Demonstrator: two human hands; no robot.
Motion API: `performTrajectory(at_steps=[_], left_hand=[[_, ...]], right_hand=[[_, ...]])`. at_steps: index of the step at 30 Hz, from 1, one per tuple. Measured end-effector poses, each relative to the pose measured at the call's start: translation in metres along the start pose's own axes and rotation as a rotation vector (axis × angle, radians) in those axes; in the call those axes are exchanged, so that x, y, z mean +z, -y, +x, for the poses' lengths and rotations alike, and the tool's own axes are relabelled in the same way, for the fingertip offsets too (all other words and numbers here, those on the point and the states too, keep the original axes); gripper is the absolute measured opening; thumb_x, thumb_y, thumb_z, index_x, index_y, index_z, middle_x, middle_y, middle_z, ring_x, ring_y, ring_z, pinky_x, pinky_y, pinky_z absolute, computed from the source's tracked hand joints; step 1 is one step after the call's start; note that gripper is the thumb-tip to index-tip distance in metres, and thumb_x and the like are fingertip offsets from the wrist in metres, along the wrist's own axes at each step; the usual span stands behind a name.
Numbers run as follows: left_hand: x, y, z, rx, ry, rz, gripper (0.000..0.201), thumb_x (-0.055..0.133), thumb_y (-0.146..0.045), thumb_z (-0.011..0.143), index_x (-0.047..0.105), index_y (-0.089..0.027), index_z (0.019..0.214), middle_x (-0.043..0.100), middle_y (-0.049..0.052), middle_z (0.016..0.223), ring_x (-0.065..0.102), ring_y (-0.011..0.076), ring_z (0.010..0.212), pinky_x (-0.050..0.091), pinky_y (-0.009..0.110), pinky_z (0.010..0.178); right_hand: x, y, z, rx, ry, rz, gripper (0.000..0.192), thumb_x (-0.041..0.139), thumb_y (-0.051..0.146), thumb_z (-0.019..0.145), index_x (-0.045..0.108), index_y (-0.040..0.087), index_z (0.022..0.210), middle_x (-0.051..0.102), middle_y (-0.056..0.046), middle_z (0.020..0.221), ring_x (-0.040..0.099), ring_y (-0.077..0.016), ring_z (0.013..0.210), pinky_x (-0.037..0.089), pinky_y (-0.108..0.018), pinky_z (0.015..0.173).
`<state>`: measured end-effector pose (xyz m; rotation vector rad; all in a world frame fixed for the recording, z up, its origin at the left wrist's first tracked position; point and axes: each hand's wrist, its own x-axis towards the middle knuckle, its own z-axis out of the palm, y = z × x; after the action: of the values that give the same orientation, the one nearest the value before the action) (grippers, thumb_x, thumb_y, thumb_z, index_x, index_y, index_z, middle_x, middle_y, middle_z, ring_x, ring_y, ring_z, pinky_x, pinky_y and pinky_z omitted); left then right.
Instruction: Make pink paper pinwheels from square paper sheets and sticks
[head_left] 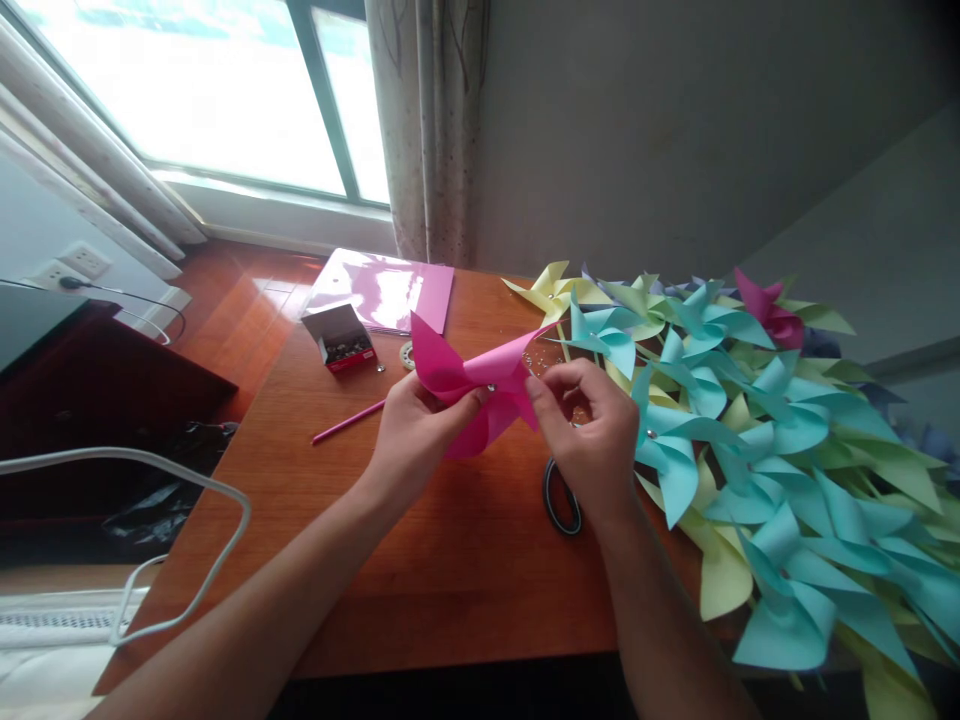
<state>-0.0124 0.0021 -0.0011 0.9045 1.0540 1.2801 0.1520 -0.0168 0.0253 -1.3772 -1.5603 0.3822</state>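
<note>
Already, made pinwheels [786,412] fill frame right; left hand [416,432] and right hand [600,425] pinch a pink pinwheel [480,372] mid-frame (folded, maybe unfinished).

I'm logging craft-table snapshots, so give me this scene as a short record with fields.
Left hand: holds bright pink paper pinwheel near its centre
Right hand: thumb at the pinwheel's right side; pinch unclear
Picture left: small open red cardboard box, thin pink stick
Picture right: pile of mostly turquoise and yellow-green pinwheels
Surface: brown wooden table

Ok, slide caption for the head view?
Left hand and right hand hold a pink paper pinwheel above a wooden table, turquoise pinwheels clustered to the right.
</note>
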Motion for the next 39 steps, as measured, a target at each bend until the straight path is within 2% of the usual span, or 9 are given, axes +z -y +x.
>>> performTrajectory(at_steps=[4,6,8,10,12,17,23,31,39], left_hand=[[-0.001,-0.001,-0.001,0.000,0.013,-0.021,0.026,0.088,-0.028,0.066,0.074,-0.015,0.084,0.076,0.003,0.081,0.069,0.0182,0.072,0.055,0.027,0.067],[-0.001,-0.002,-0.002,0.004,0.023,-0.040,0.026,0.088,-0.026,0.066,0.075,-0.015,0.085,0.076,0.004,0.082,0.069,0.0179,0.072,0.055,0.027,0.067],[-0.001,-0.002,-0.002,0.004,0.041,-0.047,0.026,0.089,-0.024,0.064,0.075,-0.015,0.085,0.077,0.004,0.082,0.069,0.0181,0.073,0.055,0.027,0.067],[-0.001,-0.003,-0.003,0.004,0.064,-0.040,0.026,0.089,-0.022,0.064,0.075,-0.016,0.085,0.077,0.003,0.083,0.069,0.0181,0.073,0.056,0.027,0.068],[0.000,-0.004,-0.003,0.007,0.080,-0.029,0.025,0.089,-0.020,0.063,0.075,-0.016,0.084,0.076,0.003,0.081,0.069,0.0177,0.073,0.055,0.026,0.068],[0.001,-0.004,-0.004,0.034,0.078,-0.009,0.031,0.090,-0.019,0.060,0.076,-0.016,0.087,0.077,0.005,0.087,0.071,0.0216,0.082,0.055,0.027,0.072],[-0.002,0.000,-0.001,0.096,0.131,0.052,0.034,0.087,-0.020,0.064,0.074,-0.014,0.095,0.078,0.007,0.092,0.072,0.0259,0.090,0.056,0.031,0.077],[-0.003,0.003,0.001,0.126,0.194,0.054,0.032,0.083,-0.011,0.067,0.074,-0.015,0.097,0.077,0.005,0.094,0.071,0.0220,0.089,0.055,0.029,0.079],[-0.005,0.002,0.002,0.155,0.283,0.081,0.030,0.080,-0.008,0.071,0.074,-0.016,0.099,0.077,0.004,0.095,0.070,0.0210,0.091,0.054,0.027,0.080]], right_hand=[[-0.004,-0.011,0.005,0.214,-0.061,0.165,0.030,0.066,0.047,0.090,0.064,0.022,0.075,0.062,0.000,0.069,0.055,-0.0156,0.062,0.044,-0.028,0.057],[-0.004,-0.016,0.007,0.269,-0.001,0.266,0.033,0.063,0.053,0.091,0.068,0.021,0.083,0.067,-0.002,0.079,0.061,-0.0179,0.074,0.049,-0.030,0.067],[-0.004,-0.017,0.009,0.306,0.135,0.395,0.033,0.067,0.054,0.088,0.070,0.023,0.099,0.070,-0.004,0.095,0.064,-0.0206,0.089,0.052,-0.032,0.079],[-0.004,-0.015,0.010,0.337,0.286,0.528,0.037,0.074,0.050,0.082,0.069,0.024,0.108,0.071,-0.004,0.105,0.065,-0.0218,0.096,0.053,-0.032,0.083],[-0.003,-0.013,0.009,0.350,0.400,0.603,0.037,0.081,0.044,0.077,0.070,0.024,0.106,0.072,-0.003,0.102,0.066,-0.0216,0.092,0.054,-0.032,0.080],[0.000,-0.013,0.008,0.427,0.395,0.610,0.035,0.085,0.030,0.071,0.069,0.021,0.100,0.070,-0.002,0.092,0.065,-0.0209,0.085,0.054,-0.031,0.073],[-0.001,-0.015,0.009,0.331,0.415,0.470,0.016,0.076,0.020,0.075,0.069,0.019,0.089,0.067,-0.002,0.088,0.064,-0.0196,0.081,0.050,-0.028,0.067],[-0.003,-0.017,0.009,0.241,0.416,0.399,0.017,0.072,0.015,0.076,0.071,0.020,0.093,0.070,-0.005,0.093,0.066,-0.0234,0.086,0.053,-0.034,0.074],[-0.004,-0.021,0.006,0.215,0.430,0.425,0.016,0.075,0.023,0.079,0.073,0.020,0.095,0.072,-0.004,0.092,0.066,-0.0221,0.083,0.052,-0.032,0.069]])
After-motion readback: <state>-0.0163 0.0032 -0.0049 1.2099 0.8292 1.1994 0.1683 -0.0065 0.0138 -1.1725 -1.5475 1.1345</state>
